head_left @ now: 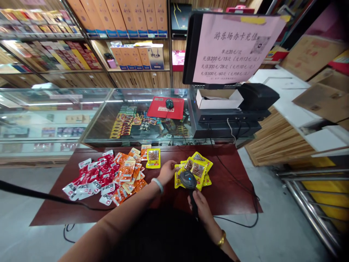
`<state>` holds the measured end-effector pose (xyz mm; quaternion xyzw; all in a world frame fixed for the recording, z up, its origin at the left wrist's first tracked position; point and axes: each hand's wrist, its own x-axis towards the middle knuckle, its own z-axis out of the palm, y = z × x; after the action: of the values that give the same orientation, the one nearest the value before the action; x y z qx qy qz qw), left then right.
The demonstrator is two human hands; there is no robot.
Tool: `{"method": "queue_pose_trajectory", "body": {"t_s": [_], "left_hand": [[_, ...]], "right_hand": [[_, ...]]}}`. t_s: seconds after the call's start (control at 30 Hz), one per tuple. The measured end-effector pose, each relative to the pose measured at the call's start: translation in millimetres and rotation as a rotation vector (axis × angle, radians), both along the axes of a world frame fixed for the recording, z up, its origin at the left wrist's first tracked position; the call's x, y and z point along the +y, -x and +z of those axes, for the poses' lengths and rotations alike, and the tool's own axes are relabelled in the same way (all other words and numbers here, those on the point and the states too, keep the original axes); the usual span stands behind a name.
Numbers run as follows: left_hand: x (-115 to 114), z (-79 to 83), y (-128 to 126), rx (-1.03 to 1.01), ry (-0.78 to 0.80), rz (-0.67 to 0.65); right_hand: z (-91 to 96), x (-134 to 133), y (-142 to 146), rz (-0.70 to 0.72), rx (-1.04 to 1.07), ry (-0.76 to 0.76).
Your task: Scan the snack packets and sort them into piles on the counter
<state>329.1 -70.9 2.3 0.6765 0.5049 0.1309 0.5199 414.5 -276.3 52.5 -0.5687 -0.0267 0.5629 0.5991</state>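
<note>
My right hand [201, 206] is closed round the handle of a black barcode scanner [188, 180], whose head hangs over a small heap of yellow snack packets [196, 169] on the dark red table [231, 189]. My left hand [167, 171] rests at the left edge of that heap, fingers pinching a yellow packet. One more yellow packet [153, 158] lies alone just left of my left hand. Farther left lie piles of orange packets [128, 174] and red packets [95, 176].
Behind the table stands a glass display counter [109, 120] with a red mouse pad and mouse [169, 104]. A cash register with a screen and a pink paper notice [231, 47] sits at its right. Black cables [240, 182] cross the table. Cardboard boxes [321, 94] lie right.
</note>
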Motion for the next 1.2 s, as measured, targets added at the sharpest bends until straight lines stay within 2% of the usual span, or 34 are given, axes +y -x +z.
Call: {"method": "queue_pose_trajectory", "body": {"t_s": [0.07,0.17,0.27,0.4,0.47,0.57,0.63,0.73,0.87,1.0,1.2], "left_hand": [[24.4,5.2,23.8,0.333,-0.211,0.113],[55.3,9.1,59.3,0.706,-0.316,0.246],[72.3,5.3,78.9,0.837,-0.280,0.200],[81.9,-4.2,82.2,0.848,-0.275,0.120],[84.5,-6.4,80.1,0.751,-0.186,0.151],[81.7,-5.9,74.3,0.420,0.075,0.219],[71.6,-4.7,67.4,0.257,0.184,0.217],[42.6,-3.9,52.3,0.066,0.272,0.192],[-6.5,-5.8,28.8,-0.392,0.462,0.122],[-39.4,-5.9,9.9,-0.492,0.527,0.086],[-51.1,-0.2,-2.3,-0.537,0.585,0.042]], "right_hand": [[1.1,0.5,2.4,-0.002,0.009,0.021],[2.3,-0.2,6.5,0.024,0.003,0.027],[1.4,-1.8,10.3,0.043,0.012,0.024],[-1.1,-3.3,13.5,0.063,0.021,0.008],[-1.0,-4.1,14.1,0.073,0.013,0.001],[0.6,-5.7,13.6,0.069,-0.001,-0.001],[1.2,-7.0,12.3,0.055,-0.007,0.010],[0.3,-8.9,8.2,0.015,-0.033,0.015],[0.9,-11.0,-2.6,-0.016,-0.127,-0.007],[9.7,-12.9,-15.3,-0.029,-0.213,-0.071],[24.2,-16.8,-27.5,-0.068,-0.216,-0.110]]}}
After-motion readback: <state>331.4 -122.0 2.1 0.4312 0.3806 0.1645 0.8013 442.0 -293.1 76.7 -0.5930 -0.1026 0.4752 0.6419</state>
